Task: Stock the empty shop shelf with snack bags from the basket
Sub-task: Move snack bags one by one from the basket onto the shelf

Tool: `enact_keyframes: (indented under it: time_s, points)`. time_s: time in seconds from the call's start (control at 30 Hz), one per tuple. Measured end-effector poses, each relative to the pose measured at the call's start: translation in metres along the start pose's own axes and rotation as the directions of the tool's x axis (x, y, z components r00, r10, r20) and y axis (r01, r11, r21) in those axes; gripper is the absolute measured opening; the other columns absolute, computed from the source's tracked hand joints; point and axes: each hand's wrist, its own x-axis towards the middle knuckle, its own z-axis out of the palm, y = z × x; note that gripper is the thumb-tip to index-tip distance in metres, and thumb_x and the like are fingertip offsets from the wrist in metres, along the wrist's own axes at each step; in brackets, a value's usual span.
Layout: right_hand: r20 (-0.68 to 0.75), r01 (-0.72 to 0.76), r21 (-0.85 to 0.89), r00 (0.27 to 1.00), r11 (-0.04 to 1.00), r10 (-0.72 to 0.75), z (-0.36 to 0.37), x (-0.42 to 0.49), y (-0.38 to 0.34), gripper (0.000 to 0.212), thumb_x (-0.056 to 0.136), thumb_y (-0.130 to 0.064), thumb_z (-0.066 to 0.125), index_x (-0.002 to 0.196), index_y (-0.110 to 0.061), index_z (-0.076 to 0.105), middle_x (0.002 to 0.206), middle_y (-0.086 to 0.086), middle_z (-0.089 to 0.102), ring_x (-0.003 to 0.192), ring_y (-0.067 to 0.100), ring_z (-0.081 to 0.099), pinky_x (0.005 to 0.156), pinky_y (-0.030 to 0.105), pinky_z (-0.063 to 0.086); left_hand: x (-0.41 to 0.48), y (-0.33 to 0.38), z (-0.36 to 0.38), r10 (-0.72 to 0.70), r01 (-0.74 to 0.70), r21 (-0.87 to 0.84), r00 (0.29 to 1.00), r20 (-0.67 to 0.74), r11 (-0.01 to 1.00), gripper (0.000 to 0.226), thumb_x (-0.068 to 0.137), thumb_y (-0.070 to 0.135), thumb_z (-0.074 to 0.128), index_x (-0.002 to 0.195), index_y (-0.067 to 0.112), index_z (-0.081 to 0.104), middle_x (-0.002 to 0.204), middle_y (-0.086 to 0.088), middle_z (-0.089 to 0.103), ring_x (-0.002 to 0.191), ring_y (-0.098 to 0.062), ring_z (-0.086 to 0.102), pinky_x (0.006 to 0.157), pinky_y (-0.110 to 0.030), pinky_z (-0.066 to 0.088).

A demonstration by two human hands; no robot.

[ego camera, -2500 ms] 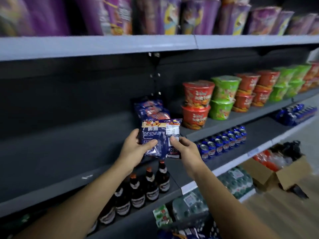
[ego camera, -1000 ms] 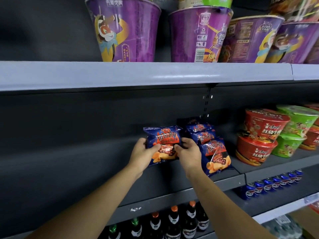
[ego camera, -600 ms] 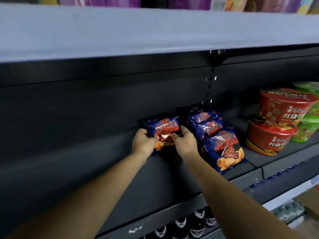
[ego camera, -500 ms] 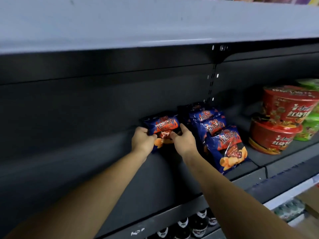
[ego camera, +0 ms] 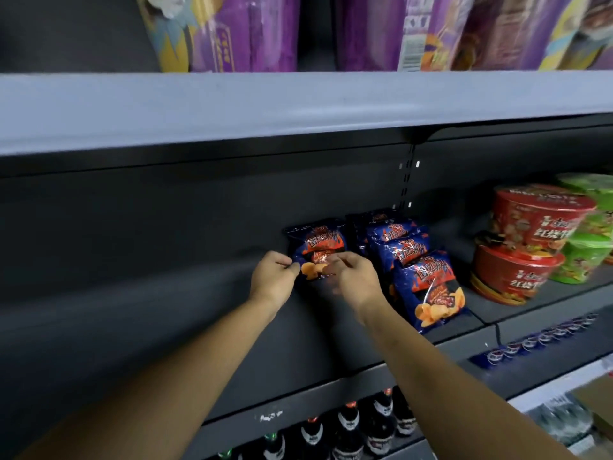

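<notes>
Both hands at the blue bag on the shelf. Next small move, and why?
Probably release it and draw both hands back. The blue snack bag stands upright against the back wall of the shelf, just left of the row of matching bags, so it looks placed. The left hand pinches its lower left edge; the right hand sits at its lower right, too blurred to judge its grip.

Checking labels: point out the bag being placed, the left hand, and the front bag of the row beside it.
held snack bag [ego camera: 320, 242], head view, printed logo.
left hand [ego camera: 272, 282], head view, back of hand.
front row bag [ego camera: 431, 290], head view, middle of front face.
</notes>
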Motion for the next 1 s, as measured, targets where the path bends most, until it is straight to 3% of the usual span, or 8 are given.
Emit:
enact_keyframes:
  time_s: [0.1, 0.2, 0.37, 0.53, 0.77, 0.9, 1.0]
  points:
    - [0.062, 0.007, 0.103, 0.998, 0.995, -0.014, -0.023, -0.028, -0.003, 0.022, 0.102, -0.007, 0.047, 0.09, -0.013, 0.064, 0.077, 0.009, 0.068, 0.058, 0.018, 0.059, 0.05, 0.026, 0.045, -0.039, 0.015, 0.0, 0.039, -0.038, -0.015, 0.995, 0.097, 0.999, 0.008, 0.096, 0.016, 0.062, 0.102, 0.011, 0.06, 0.08, 0.0, 0.063, 0.06, -0.014, 0.056, 0.047, -0.018, 0.039]
    - [0.041, 0.012, 0.152, 0.999, 0.988, -0.018, -0.058, -0.065, -0.001, 0.021, 0.103, -0.003, 0.043, 0.092, -0.008, 0.06, 0.07, 0.011, 0.062, 0.048, 0.017, 0.056, 0.045, 0.024, 0.041, -0.081, 0.029, 0.013, 0.085, -0.082, -0.025, 0.973, 0.213, 0.996, 0.006, 0.099, 0.011, 0.058, 0.101, 0.006, 0.059, 0.074, -0.004, 0.059, 0.052, -0.014, 0.049, 0.039, -0.012, 0.033]
    - [-0.031, -0.019, 0.206, 0.999, 0.978, 0.026, -0.136, -0.128, 0.03, 0.026, 0.103, -0.004, 0.045, 0.082, -0.011, 0.059, 0.06, 0.005, 0.06, 0.044, 0.017, 0.053, 0.046, 0.022, 0.039, -0.161, 0.044, 0.069, 0.128, -0.105, -0.084, 0.923, 0.363, 0.991, 0.007, 0.101, 0.013, 0.056, 0.099, 0.006, 0.057, 0.067, -0.006, 0.056, 0.034, -0.004, 0.042, 0.034, -0.013, 0.029]
    - [-0.176, -0.096, 0.26, 0.974, 0.961, 0.145, -0.227, -0.183, 0.091, 0.017, 0.101, -0.004, 0.049, 0.09, -0.004, 0.061, 0.064, 0.011, 0.058, 0.045, 0.016, 0.054, 0.052, 0.026, 0.04, -0.24, 0.029, 0.146, 0.139, -0.108, -0.09, 0.821, 0.554, 0.99, 0.011, 0.101, 0.014, 0.055, 0.093, 0.006, 0.057, 0.064, -0.006, 0.056, 0.037, -0.009, 0.044, 0.035, -0.014, 0.03]
    - [-0.351, -0.337, 0.305, 0.83, 0.891, 0.434, -0.3, -0.253, 0.223, 0.019, 0.101, -0.011, 0.052, 0.085, -0.011, 0.063, 0.065, 0.004, 0.065, 0.05, 0.016, 0.056, 0.054, 0.026, 0.044, -0.304, -0.059, 0.248, -0.052, -0.076, 0.131, 0.64, 0.767, 0.988, 0.013, 0.099, 0.021, 0.059, 0.093, 0.009, 0.06, 0.074, -0.005, 0.064, 0.051, -0.01, 0.055, 0.047, -0.017, 0.04]
    - [-0.384, -0.451, 0.403, 0.707, 0.797, 0.594, -0.303, -0.283, 0.304, 0.023, 0.101, -0.012, 0.054, 0.08, -0.012, 0.06, 0.065, 0.005, 0.063, 0.054, 0.02, 0.054, 0.055, 0.028, 0.041, -0.309, -0.136, 0.292, -0.214, -0.225, 0.376, 0.524, 0.824, 0.899, 0.023, 0.093, 0.037, 0.068, 0.097, 0.016, 0.059, 0.086, 0.002, 0.061, 0.075, -0.015, 0.06, 0.07, -0.033, 0.047]
    - [-0.36, -0.535, 0.471, 0.61, 0.702, 0.706, -0.291, -0.296, 0.355, 0.018, 0.101, -0.013, 0.055, 0.084, -0.013, 0.062, 0.069, 0.005, 0.064, 0.059, 0.019, 0.056, 0.06, 0.03, 0.041, -0.308, -0.193, 0.31, -0.347, -0.334, 0.513, 0.446, 0.825, 0.791, 0.036, 0.088, 0.04, 0.073, 0.101, 0.015, 0.051, 0.1, -0.007, 0.059, 0.081, -0.02, 0.056, 0.076, -0.039, 0.048]
